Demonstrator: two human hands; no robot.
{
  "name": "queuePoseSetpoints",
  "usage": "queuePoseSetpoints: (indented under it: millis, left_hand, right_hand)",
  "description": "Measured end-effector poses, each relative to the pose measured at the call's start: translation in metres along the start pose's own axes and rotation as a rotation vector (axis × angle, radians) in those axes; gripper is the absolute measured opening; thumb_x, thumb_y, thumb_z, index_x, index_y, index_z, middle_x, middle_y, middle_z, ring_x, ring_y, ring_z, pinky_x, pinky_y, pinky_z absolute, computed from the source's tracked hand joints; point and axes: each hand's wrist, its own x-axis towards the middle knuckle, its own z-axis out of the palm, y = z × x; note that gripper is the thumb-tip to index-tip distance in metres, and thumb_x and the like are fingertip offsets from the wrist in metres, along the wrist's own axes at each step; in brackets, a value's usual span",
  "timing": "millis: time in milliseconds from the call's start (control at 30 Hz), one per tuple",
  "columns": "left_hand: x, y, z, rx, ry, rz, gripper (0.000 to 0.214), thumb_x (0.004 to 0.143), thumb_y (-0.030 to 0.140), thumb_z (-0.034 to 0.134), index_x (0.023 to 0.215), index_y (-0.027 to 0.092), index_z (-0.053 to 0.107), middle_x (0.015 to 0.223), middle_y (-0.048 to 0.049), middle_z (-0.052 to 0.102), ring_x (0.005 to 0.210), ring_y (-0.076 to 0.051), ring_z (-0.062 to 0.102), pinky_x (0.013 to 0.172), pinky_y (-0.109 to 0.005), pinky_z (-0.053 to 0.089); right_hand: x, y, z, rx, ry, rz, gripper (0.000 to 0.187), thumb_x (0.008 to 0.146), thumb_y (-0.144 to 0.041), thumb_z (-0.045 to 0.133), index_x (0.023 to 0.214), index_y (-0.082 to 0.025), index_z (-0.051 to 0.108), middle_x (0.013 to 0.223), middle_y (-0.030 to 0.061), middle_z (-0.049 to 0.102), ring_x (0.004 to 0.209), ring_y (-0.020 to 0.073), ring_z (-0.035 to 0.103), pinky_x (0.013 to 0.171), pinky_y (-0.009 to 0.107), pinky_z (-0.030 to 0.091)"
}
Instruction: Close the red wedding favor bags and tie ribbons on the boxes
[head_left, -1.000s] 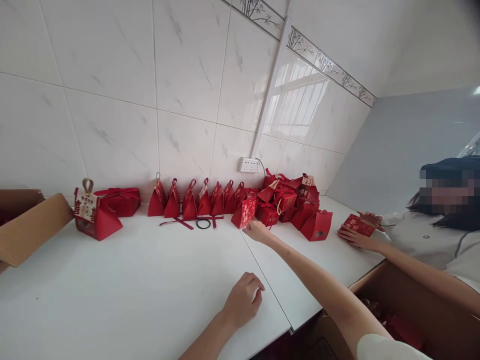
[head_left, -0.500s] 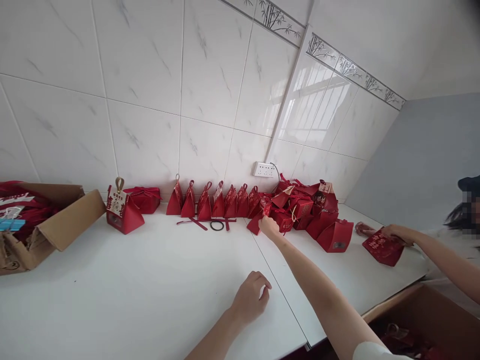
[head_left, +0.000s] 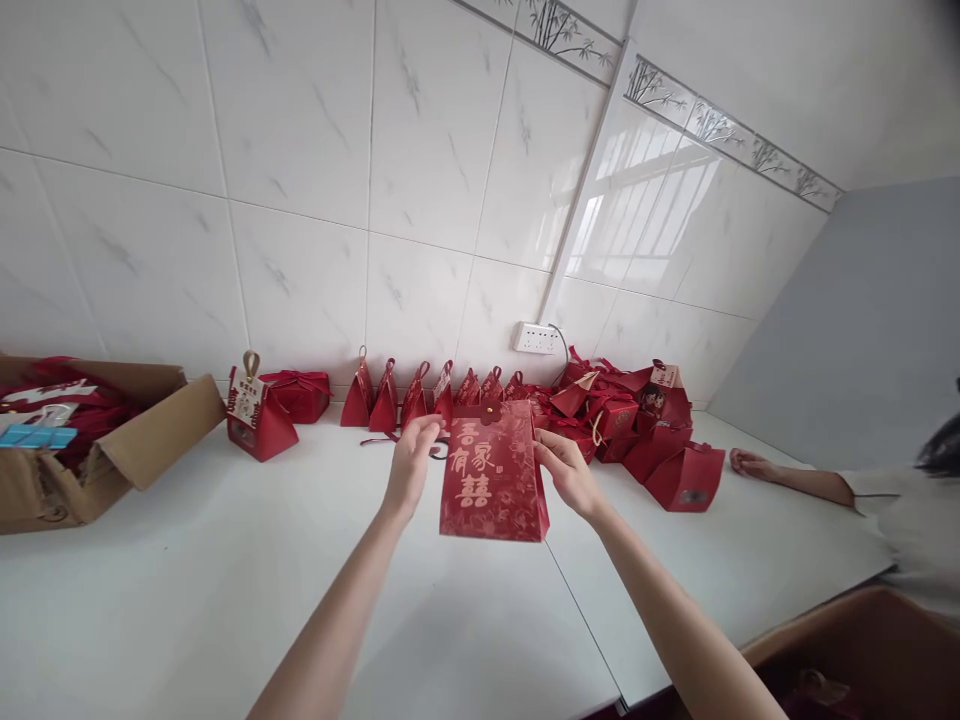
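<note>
I hold a flat red paper gift bag [head_left: 491,473] with gold characters upright above the white table [head_left: 225,600]. My left hand [head_left: 410,462] pinches its upper left corner and my right hand [head_left: 565,468] grips its upper right edge. Behind the bag, a row of small red triangular gift boxes [head_left: 409,398] stands along the tiled wall. A heap of red gift boxes [head_left: 630,415] lies to the right of the row.
An open cardboard box [head_left: 112,450] with red items sits at the left. A red box with a tag [head_left: 255,420] stands beside it. A wall socket [head_left: 536,337] is above the boxes. Another person's hand [head_left: 750,463] rests on the table at the right. A brown carton [head_left: 862,650] is at the lower right.
My right hand drew a red bag from the heap and my left hand rose from the table to grip it. The other person's red box has left view.
</note>
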Motion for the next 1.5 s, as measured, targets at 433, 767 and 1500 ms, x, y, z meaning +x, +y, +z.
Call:
queuePoseSetpoints:
  millis: [433, 767, 1500]
  left_hand:
    - [-0.024, 0.099, -0.053, 0.148, -0.226, 0.119, 0.03, 0.079, 0.045, 0.064, 0.073, 0.017, 0.055, 0.063, 0.0036, 0.05, 0.058, -0.01, 0.049, 0.054, -0.02, 0.039]
    - [-0.037, 0.1, -0.03, 0.331, -0.314, 0.146, 0.027, 0.082, 0.042, 0.06, 0.069, 0.018, 0.057, 0.063, 0.0026, 0.054, 0.054, -0.01, 0.049, 0.047, -0.018, 0.037]
    - [-0.035, 0.107, -0.032, 0.191, -0.174, 0.058, 0.03, 0.078, 0.045, 0.066, 0.073, 0.016, 0.067, 0.066, -0.0025, 0.066, 0.063, -0.016, 0.064, 0.053, -0.023, 0.05]
  right_hand:
    - [0.019, -0.08, 0.017, 0.51, -0.19, -0.194, 0.034, 0.092, -0.05, 0.048, 0.083, -0.019, 0.06, 0.08, 0.0019, 0.061, 0.074, 0.0151, 0.056, 0.068, 0.024, 0.044]
    - [0.008, -0.079, 0.023, 0.516, -0.076, -0.058, 0.033, 0.082, -0.05, 0.063, 0.077, -0.018, 0.056, 0.072, 0.0013, 0.059, 0.062, 0.013, 0.055, 0.052, 0.02, 0.044]
    - [-0.001, -0.089, 0.013, 0.353, -0.248, -0.11, 0.027, 0.087, -0.045, 0.058, 0.078, -0.019, 0.057, 0.074, 0.0014, 0.065, 0.065, 0.0148, 0.06, 0.054, 0.022, 0.047]
